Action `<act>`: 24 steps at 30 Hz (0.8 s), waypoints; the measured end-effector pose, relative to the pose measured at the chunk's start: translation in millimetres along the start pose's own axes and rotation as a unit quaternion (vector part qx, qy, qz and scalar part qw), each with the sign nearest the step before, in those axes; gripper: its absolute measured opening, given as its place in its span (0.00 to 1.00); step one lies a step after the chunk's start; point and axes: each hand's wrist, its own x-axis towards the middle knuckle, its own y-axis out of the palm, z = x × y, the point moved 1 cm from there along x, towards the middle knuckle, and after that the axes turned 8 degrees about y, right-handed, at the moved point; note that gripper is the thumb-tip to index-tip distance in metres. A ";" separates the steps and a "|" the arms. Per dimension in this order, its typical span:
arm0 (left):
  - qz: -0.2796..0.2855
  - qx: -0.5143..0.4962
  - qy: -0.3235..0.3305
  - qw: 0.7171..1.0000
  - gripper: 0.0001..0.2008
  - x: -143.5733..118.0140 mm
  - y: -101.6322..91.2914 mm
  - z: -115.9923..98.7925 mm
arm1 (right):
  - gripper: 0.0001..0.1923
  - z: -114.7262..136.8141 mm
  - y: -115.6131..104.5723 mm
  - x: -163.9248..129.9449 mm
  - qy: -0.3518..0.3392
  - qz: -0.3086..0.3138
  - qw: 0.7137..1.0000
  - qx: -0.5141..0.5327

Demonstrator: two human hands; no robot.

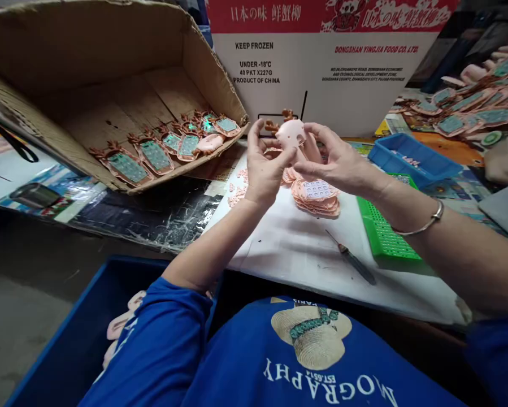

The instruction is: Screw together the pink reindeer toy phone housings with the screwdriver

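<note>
Head view, largest items first. An open cardboard box (88, 85) lies on its side at the upper left; a row of pink reindeer-shaped parts (169, 148) with green circuit boards sits along its lower flap. A white carton (321, 62) printed "KEEP FROZEN" stands behind the work area. The white counter (296, 249) extends below both hands. A blue bin (79, 339) sits at the lower left, beside the person's blue sleeve.

On the right, a green perforated tray (383, 232) lies on the counter, with a blue tray (415, 161) just behind it. A second batch of assembled parts (474, 110) is spread at the upper right. A stack of pink keypad shells (317, 195) rests on the counter directly below the hands. A screwdriver (351, 260) lies on the counter near the green tray.

A pink shell (291, 134) with brown antlers is held above the stack, clear of the counter. The left hand (264, 167) is curled, its thumb and fingertips pinching the shell's left edge. The right hand (334, 161) is partly closed, its fingertips gripping the shell's right side. A metal bangle (427, 223) circles the right wrist.
</note>
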 end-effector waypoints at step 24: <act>-0.077 -0.076 -0.162 0.981 0.23 -15.5 -24.7 35.2 | 0.48 -77.5 -29.4 -13.1 -0.034 0.173 0.948 -0.266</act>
